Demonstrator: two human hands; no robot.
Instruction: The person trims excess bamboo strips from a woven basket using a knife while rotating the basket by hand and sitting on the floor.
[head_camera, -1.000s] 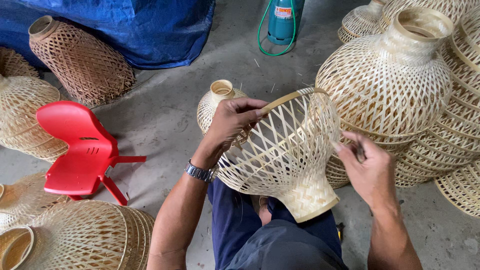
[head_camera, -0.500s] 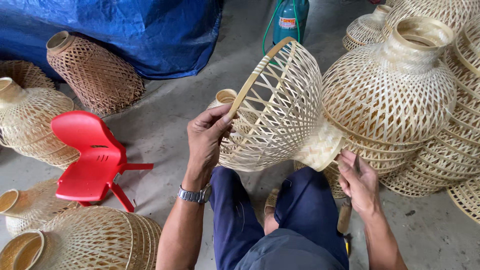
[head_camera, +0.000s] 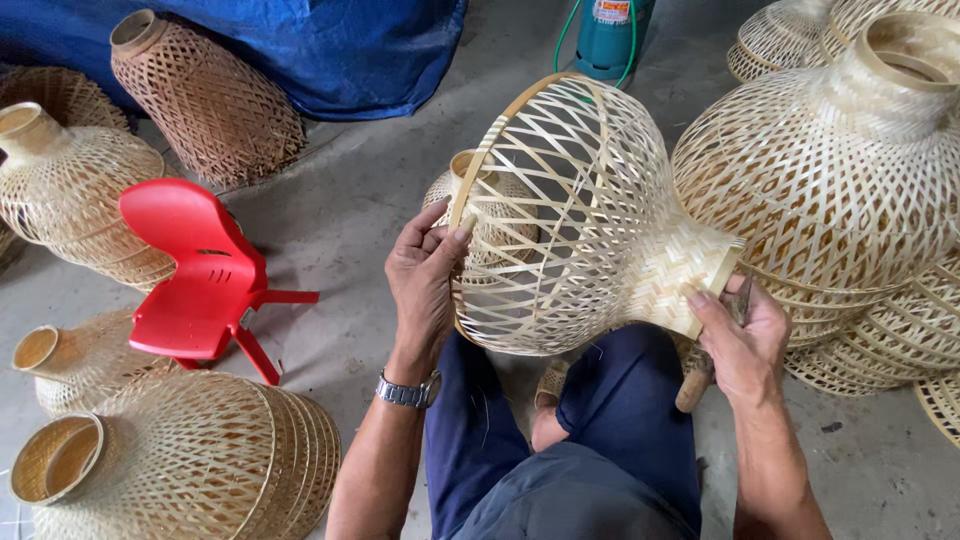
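A woven bamboo lampshade (head_camera: 580, 215) is held on its side above the person's lap, its wide open rim turned to the left and its narrow, tightly woven neck to the right. The rim is gripped by the left hand (head_camera: 425, 275), whose fingers are closed round the bamboo hoop with the thumb laid along it. The neck is held by the right hand (head_camera: 745, 335), whose grip is closed on its end; a wooden-handled tool (head_camera: 695, 385) is seen under that hand, though how it is held cannot be told. A metal wristwatch (head_camera: 408, 390) is worn on the left wrist.

Just to the right, a stack of finished pale shades (head_camera: 830, 170) is set on the concrete floor (head_camera: 350, 210). A red plastic chair (head_camera: 205, 270) lies toppled to the left, among further shades (head_camera: 190, 460). A darker brown shade (head_camera: 205, 100) is placed against a blue tarpaulin (head_camera: 330, 45), and a green canister (head_camera: 610, 35) stands at the top.
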